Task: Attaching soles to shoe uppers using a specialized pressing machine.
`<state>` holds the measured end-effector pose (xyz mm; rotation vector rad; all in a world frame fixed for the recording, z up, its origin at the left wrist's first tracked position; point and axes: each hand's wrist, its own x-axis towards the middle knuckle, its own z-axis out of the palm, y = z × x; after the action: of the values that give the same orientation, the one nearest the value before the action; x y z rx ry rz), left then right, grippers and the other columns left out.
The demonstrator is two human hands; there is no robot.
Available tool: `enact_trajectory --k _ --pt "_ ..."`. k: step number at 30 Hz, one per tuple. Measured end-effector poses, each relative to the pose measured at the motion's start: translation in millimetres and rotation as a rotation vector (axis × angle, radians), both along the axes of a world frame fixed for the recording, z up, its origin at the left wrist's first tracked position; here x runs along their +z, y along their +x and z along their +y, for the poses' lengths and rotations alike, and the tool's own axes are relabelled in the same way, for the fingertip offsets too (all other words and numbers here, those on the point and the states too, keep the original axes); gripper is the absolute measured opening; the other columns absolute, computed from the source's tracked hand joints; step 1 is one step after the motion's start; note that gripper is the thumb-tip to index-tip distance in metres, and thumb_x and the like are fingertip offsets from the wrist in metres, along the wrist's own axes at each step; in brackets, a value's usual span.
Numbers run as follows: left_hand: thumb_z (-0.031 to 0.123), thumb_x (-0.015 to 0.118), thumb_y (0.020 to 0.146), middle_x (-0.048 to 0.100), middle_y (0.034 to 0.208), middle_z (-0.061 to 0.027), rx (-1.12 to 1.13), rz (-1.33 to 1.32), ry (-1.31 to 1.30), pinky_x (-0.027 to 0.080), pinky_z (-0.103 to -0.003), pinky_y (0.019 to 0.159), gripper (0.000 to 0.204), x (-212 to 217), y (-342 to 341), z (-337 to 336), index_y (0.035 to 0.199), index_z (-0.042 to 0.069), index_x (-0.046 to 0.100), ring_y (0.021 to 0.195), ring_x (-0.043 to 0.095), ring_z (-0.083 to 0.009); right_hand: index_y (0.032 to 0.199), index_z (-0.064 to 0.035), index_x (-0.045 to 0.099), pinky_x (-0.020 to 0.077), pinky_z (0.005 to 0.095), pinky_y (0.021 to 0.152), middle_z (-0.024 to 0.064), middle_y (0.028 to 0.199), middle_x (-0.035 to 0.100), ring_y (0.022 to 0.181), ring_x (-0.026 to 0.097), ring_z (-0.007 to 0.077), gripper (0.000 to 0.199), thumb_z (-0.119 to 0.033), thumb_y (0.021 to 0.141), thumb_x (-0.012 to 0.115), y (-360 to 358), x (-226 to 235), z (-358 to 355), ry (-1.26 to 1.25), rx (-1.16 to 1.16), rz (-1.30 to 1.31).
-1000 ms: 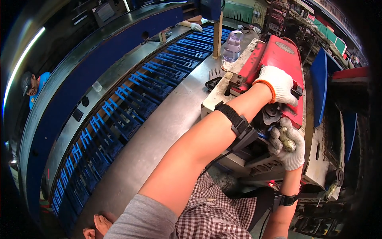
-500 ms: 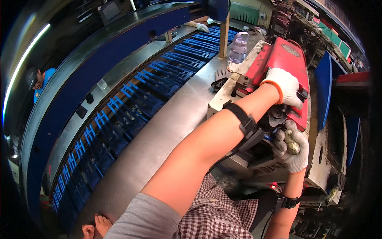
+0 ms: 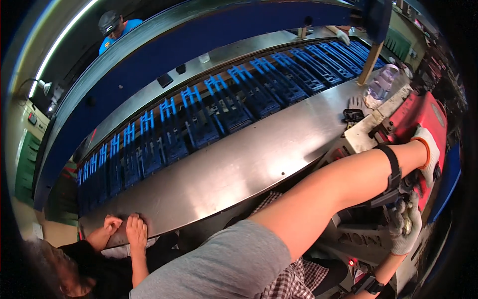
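My left hand (image 3: 429, 152), in a white glove with an orange cuff, rests flat on a red machine housing (image 3: 421, 115) at the right edge. A black strap wraps my left forearm. My right hand (image 3: 406, 228), also gloved, is closed around a small brass-coloured part low beside the grey machine body (image 3: 359, 240). Both hands sit at the far right of the view.
A long steel counter (image 3: 239, 164) runs beside a conveyor of blue plastic fixtures (image 3: 199, 119). A clear plastic bottle (image 3: 378, 87) and a spare glove (image 3: 354, 105) lie near the machine. Another person's hands (image 3: 127, 226) rest on the counter's left end; a person in blue (image 3: 115, 29) stands beyond.
The view has swung left, so the machine and both hands now sit at the right edge and the conveyor fills the frame. The hands keep their hold.
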<state>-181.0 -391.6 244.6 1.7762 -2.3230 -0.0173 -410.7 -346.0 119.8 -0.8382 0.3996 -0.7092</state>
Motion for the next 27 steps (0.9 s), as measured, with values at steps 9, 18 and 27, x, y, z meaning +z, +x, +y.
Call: enact_trajectory --k 9,18,27 --pt "0.072 0.074 0.066 0.079 0.113 -0.0053 -0.023 0.065 -0.052 0.054 -0.048 0.091 0.072 -12 10 -2 0.114 0.018 0.082 0.106 0.075 -0.0261 0.128 -0.0136 0.057 0.0417 0.0206 0.043 0.0058 0.096 0.062 0.052 0.048 0.0085 0.03 -0.026 0.101 0.06 32 24 35 -0.018 -0.14 0.07" --pt "0.061 0.068 0.074 0.079 0.107 -0.012 -0.106 0.086 -0.077 0.059 -0.047 0.086 0.06 2 8 15 0.111 0.016 0.082 0.1 0.076 -0.0312 0.126 -0.0096 0.061 0.041 0.0236 0.053 0.0049 0.096 0.065 0.066 0.054 0.0113 0.027 -0.025 0.104 0.056 97 32 106 -0.263 -0.584 0.318" --pt "0.057 0.066 0.083 0.076 0.106 -0.0182 -0.21 0.039 0.033 0.056 -0.044 0.091 0.054 24 14 17 0.113 0.013 0.077 0.101 0.073 -0.0355 0.148 0.0015 0.045 0.0334 0.04 0.121 0.0166 0.149 0.048 0.139 0.047 0.0279 0.048 -0.026 0.109 0.05 186 -15 120 -0.752 -0.851 0.362"
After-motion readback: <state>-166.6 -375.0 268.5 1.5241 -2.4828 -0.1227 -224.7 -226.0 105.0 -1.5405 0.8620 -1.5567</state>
